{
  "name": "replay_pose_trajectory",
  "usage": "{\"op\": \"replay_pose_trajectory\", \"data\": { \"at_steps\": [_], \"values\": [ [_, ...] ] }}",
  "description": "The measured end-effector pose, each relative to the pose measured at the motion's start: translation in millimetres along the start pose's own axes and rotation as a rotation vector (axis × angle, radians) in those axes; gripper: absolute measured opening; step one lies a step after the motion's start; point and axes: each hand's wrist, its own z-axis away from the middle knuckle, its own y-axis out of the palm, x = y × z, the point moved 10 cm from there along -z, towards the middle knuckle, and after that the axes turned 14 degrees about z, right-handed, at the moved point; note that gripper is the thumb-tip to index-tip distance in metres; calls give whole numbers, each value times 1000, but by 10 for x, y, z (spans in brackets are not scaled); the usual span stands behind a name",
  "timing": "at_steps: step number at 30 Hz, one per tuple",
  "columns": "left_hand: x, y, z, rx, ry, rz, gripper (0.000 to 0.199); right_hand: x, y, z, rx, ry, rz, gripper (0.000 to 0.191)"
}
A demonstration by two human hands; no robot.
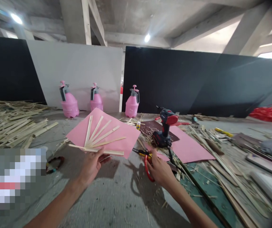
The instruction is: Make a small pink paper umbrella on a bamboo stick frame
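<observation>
Seen from above, with the view as a clock face: at 8 o'clock, a raised pink sheet (124,133) bearing pale strips (105,135), fanned from its near left part towards 12 through 3 o'clock

Between 7 and 8, left hand (90,166) grasping the sheet's near edge, thumb above, over the strips

At 5 o'clock, right hand (161,169) closed around red-handled scissors (146,167), blades pointing towards 9; gap between blades too small to judge

For steady work, probably best to keep the sheet level and support it near the meeting point of the fan, to avoid shifting the strips; glued or loose, impossible to tell

Wise to hold the thumb light but firm, avoiding a crease in the sheet, and to keep the scissor tips well away from the left fingers and the sheet's near right corner

Containers: upright pink pump sprayers at 9 o'clock (69,105), between 9 and 10 (96,102), and just beside the centre towards 11 (131,107), with contents hidden by coloured walls

Near the centre, towards 6, a small yellow tube (138,127) with a white cap on, contents also hidden
</observation>
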Motion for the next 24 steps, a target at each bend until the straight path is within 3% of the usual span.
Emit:
{"op": "replay_pose_trajectory", "data": {
  "at_steps": [9,16,24],
  "values": [
    [-243,-31,-15,65,114,21,25,212,-202,59,-122,-127,-59,43],
    [-325,-5,-16,83,145,48,23,162,101,30,81,-34,-715,60],
    [-357,-4,-11,97,161,70,21,406,248,111,287,-63,-718,44]
  ]
}}
